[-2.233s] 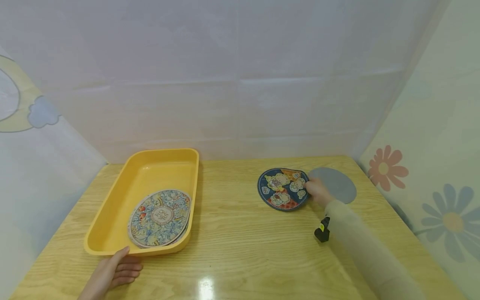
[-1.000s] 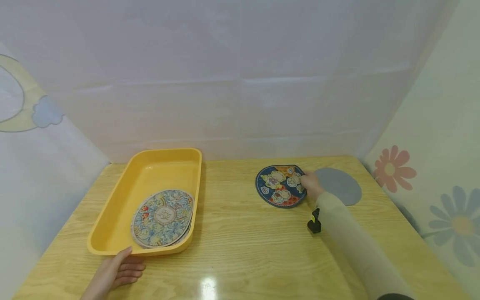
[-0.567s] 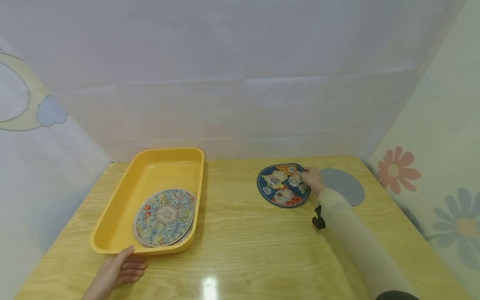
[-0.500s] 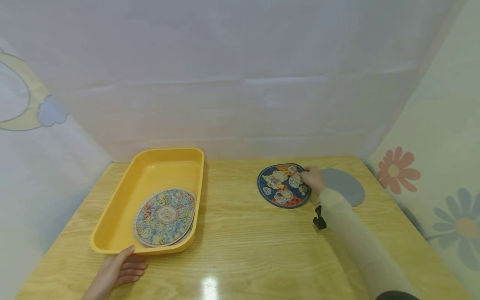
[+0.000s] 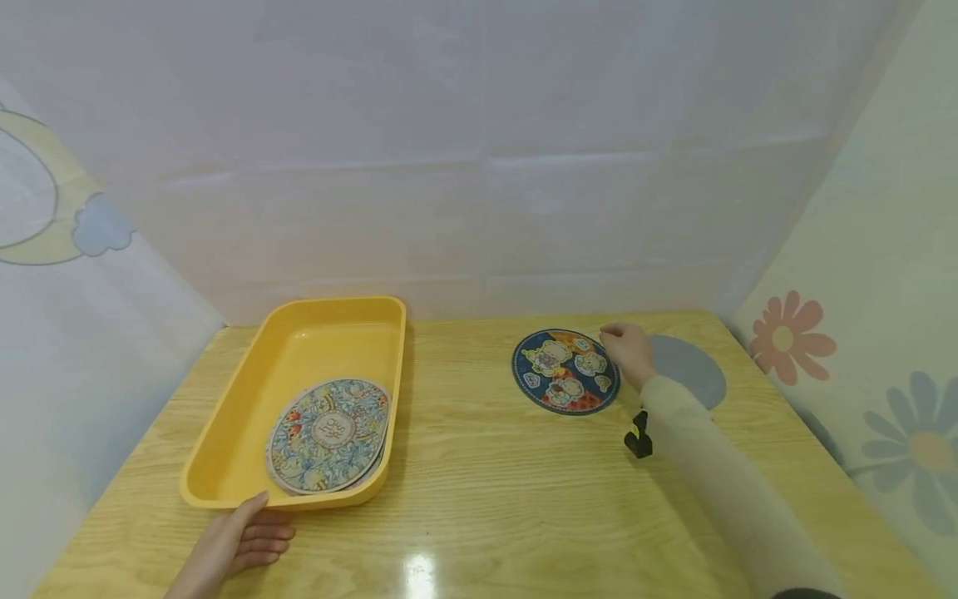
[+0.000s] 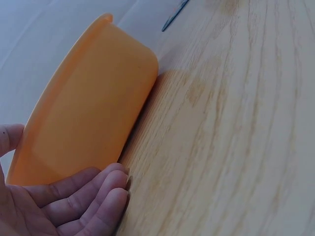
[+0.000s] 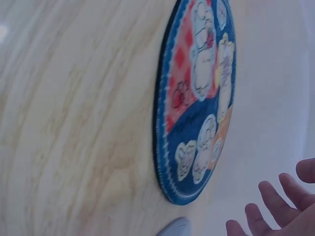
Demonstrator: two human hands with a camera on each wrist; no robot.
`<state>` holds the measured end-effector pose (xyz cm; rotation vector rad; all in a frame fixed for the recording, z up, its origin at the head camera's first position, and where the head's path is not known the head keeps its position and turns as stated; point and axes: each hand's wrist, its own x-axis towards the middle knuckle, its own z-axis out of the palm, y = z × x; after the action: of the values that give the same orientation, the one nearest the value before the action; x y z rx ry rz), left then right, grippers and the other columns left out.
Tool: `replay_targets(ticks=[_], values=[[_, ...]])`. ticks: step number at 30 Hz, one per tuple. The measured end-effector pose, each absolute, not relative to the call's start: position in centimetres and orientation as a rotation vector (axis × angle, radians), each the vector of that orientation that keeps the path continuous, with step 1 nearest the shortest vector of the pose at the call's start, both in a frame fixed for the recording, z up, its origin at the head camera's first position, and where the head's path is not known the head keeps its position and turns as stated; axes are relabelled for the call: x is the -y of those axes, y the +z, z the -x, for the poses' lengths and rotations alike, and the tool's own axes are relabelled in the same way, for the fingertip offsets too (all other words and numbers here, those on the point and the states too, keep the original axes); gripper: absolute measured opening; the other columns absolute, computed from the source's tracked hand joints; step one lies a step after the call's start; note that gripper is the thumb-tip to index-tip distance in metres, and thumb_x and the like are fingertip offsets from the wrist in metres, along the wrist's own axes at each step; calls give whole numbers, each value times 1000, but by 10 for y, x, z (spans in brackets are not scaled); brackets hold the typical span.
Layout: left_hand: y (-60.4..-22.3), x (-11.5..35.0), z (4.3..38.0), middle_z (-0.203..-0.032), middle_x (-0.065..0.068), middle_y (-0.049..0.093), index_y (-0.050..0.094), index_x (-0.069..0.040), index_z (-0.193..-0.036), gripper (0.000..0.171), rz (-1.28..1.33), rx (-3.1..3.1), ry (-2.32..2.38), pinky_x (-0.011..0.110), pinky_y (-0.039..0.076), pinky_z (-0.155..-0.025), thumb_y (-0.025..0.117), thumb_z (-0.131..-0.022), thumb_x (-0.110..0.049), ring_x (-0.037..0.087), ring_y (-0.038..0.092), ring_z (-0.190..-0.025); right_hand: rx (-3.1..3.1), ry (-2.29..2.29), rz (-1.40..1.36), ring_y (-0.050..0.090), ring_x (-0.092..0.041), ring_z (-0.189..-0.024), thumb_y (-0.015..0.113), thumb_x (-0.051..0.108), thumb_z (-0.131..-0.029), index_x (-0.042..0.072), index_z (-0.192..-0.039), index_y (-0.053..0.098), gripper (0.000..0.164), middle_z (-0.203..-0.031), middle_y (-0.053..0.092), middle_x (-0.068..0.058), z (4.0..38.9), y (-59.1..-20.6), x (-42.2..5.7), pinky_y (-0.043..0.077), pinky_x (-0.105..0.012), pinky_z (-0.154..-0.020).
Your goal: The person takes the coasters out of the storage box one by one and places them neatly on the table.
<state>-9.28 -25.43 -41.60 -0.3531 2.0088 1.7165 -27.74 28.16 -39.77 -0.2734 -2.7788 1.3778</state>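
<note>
In the head view my left hand [image 5: 235,545] grips the near edge of a yellow plastic tray [image 5: 224,416]. Its thumb lies at the rim, and the left wrist view shows the curled fingers [image 6: 91,199] against the tray's outer wall. A round dark-blue mat [image 5: 565,372] printed with cartoon characters lies flat on the table. My right hand [image 5: 630,353] is just off that mat's right edge; in the right wrist view its fingers [image 7: 275,202] are spread, apart from the mat and holding nothing. Inside the tray, a round floral mat [image 5: 329,437] overlaps another, mostly hidden disc.
A plain grey disc [image 5: 692,370] lies right of the blue mat, partly behind my right hand and sleeve. Bare wooden table [image 5: 479,499] stretches between tray and mat. White sheeting [image 5: 479,166] rises at the back, with printed side walls left and right. A black strap piece hangs at my right wrist.
The right hand held the blue mat's edge, which was bent, and shifted it slightly; now it has let go and the mat lies flat. The left hand stays on the tray.
</note>
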Motion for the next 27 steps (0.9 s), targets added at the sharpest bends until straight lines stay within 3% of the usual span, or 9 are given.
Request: replay_targets(ticks=[8, 17, 27], values=[[-418, 255, 93, -88, 13, 67, 52, 22, -109, 67, 345, -2010, 1731, 35, 54, -71, 29, -99, -41, 21, 65, -77, 2777, 1309, 224, 46, -38, -111, 40, 16, -96, -3, -127, 49, 37, -126, 47, -24, 273, -387, -268, 42, -50, -88], [-418, 256, 93, -87, 13, 67, 53, 22, -108, 67, 357, -2006, 1733, 35, 54, -71, 31, -98, -41, 21, 65, -77, 2664, 1599, 235, 52, -38, -102, 43, 16, -95, -3, -129, 44, 39, -120, 50, -26, 266, -384, -256, 46, -48, -85], [-417, 254, 92, -87, 13, 67, 53, 21, -107, 67, 353, -2029, 1734, 35, 54, -71, 31, -98, -41, 21, 65, -77, 2610, 1729, 209, 58, -13, -77, 47, 13, -95, -2, -127, 47, 36, -114, 54, -23, 266, -374, -237, 51, -33, -71]])
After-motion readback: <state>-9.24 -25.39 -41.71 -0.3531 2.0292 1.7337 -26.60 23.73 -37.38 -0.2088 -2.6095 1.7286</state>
